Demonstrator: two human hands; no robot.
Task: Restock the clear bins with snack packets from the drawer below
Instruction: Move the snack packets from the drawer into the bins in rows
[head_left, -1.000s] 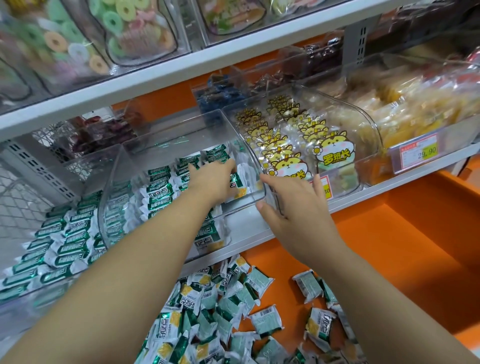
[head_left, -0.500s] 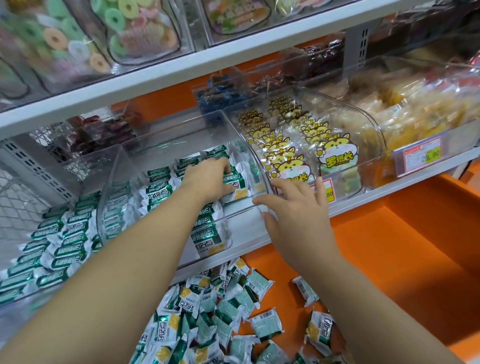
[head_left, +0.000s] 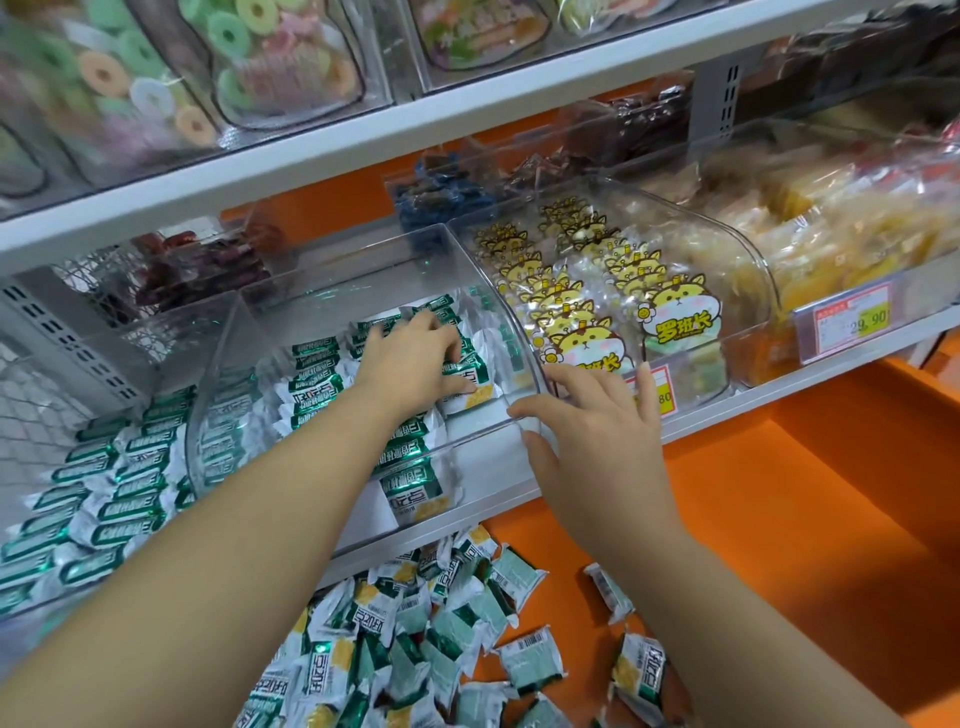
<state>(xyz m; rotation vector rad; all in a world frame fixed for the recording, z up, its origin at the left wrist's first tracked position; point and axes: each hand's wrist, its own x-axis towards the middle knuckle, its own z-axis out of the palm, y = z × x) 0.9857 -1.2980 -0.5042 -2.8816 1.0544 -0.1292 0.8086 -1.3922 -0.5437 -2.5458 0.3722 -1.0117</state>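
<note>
A clear bin (head_left: 467, 444) on the middle shelf holds rows of green-and-white snack packets (head_left: 314, 382). My left hand (head_left: 415, 358) is inside the bin, fingers spread and lying flat on the packets near its right wall. My right hand (head_left: 597, 431) rests on the bin's front right corner with its fingers apart, one fingertip along the front rim. Below the shelf, the orange drawer (head_left: 779, 519) is pulled out. A loose heap of the same packets (head_left: 415, 649) lies in its left part.
To the right stands a clear bin of yellow cartoon-print packets (head_left: 597, 301), then bagged pastries behind a price tag (head_left: 852, 322). On the left, another bin of green packets (head_left: 104, 483). The upper shelf edge (head_left: 363, 135) overhangs, with ring candies (head_left: 156, 78) above it.
My left hand slid a little to the right over the packets in the bin. My right hand loosened at the bin's corner and spread its fingers.
</note>
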